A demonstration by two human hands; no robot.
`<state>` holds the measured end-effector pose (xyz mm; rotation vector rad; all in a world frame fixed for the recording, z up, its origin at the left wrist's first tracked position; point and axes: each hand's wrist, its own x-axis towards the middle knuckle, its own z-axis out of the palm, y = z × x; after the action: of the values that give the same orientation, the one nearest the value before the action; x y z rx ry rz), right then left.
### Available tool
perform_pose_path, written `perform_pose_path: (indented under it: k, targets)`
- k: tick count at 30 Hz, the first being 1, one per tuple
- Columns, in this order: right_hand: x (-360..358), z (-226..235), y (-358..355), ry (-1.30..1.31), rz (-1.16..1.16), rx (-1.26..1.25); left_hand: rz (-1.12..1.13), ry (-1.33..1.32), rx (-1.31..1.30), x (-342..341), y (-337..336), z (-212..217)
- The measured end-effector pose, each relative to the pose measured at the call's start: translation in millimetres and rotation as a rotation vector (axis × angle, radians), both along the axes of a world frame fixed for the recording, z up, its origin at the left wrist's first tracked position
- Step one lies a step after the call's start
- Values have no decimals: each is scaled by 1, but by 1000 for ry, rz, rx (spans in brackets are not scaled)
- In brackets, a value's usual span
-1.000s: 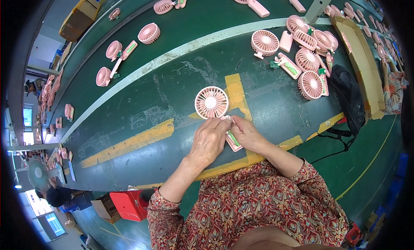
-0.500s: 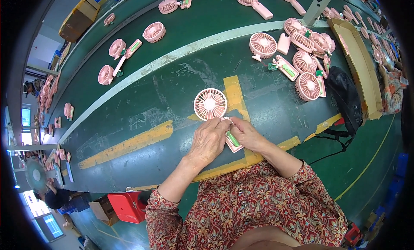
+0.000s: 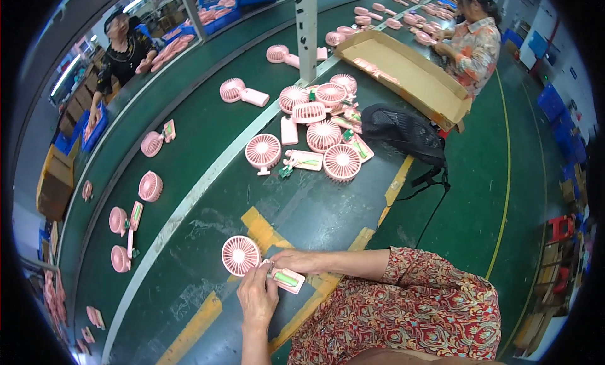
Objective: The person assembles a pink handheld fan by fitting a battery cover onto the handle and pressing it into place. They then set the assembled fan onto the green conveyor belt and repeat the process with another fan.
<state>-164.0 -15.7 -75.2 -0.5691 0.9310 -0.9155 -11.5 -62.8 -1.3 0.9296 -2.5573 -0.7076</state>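
Note:
A pink handheld fan [image 3: 241,256] lies on the dark green workbench in front of me, its round grille face up. Its handle is without a cover and shows a green cylindrical battery [image 3: 286,278] in the pink shell. My left hand [image 3: 258,296] has its fingers closed at the neck, between grille and handle. From the other side my right hand [image 3: 296,262] pinches the same spot, just above the battery. What lies between the fingertips is hidden. Beyond the hands is a pile of similar pink fans [image 3: 324,136], some with open handles and green circuit boards.
A black mesh bag [image 3: 403,133] with straps lies right of the pile, by a long cardboard tray [image 3: 403,66]. A metal post [image 3: 306,34] rises behind the pile. More fans [image 3: 150,186] lie on the belt to the left. One co-worker [image 3: 479,40] stands far right, another [image 3: 123,53] far left.
The view has swung to the right, bringing two co-workers into clearer sight. Both hands remain at the fan's neck; the left hand now covers less of the handle.

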Motion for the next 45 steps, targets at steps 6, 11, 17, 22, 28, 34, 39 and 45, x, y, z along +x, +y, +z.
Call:
perform_pose_path:
  k: [6, 11, 17, 22, 28, 34, 39, 45]
  targets:
    - [-3, 9, -1, 428, 62, -198, 3, -6, 22, -5, -3, -3]
    - [-3, 3, -5, 663, 85, -390, 21, -24, 34, -4, -6, -4]
    - [-8, -2, -9, 216, 195, -187, 75, -46, 84, 0, -1, -3]
    - [2, -6, -8, 156, 25, -78, 87, -17, 82, 0, 2, -2]
    - [6, 0, -8, 28, -132, -21, 161, 180, 83, 9, 7, -20]
    - [4, 5, -22, -50, -207, 26, 310, 184, 0, 18, 22, -30]
    - [9, 11, -23, -52, -218, 35, 330, 108, -7, 15, 28, -35]
    - [10, 8, -20, 5, -243, 36, 352, 140, -15, 10, 31, -41]
